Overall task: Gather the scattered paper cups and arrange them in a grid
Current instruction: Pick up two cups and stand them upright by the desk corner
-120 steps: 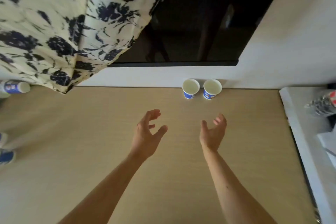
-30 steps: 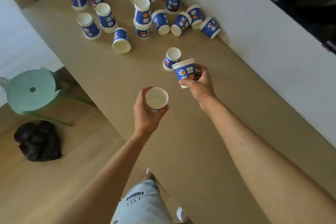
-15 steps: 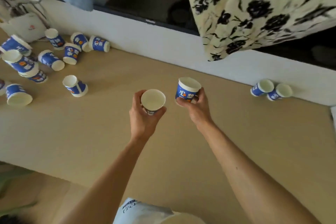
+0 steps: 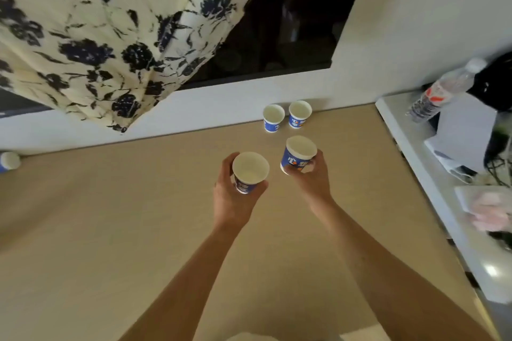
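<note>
Noted tan tabletop (image 4: 110,230) from head view, butting against white wall (image 4: 207,108). Logged floral curtain (image 4: 97,36) hanging across dark window (image 4: 291,22) at upper left.

Found left hand (image 4: 232,202) curled round left-held cup (image 4: 249,171), mouth up, fingers wrapped on its blue side, over mid-table. Found right hand (image 4: 313,180) gripping right-held cup (image 4: 297,156) low on its side, mouth up, slightly tilted, just right of the other. Recorded hands near each other but not touching, cups apart as well. Could not tell whether either cup touched the table.

Saw rear-left cup (image 4: 273,118) and rear-right cup (image 4: 299,114) upright, side by side against wall, just beyond right hand. Spotted stray cup (image 4: 8,162) at far left edge by wall, well apart from the rest.

Marked white counter (image 4: 432,202) along table's right side, with blurred plastic bottle (image 4: 440,91) on it.
</note>
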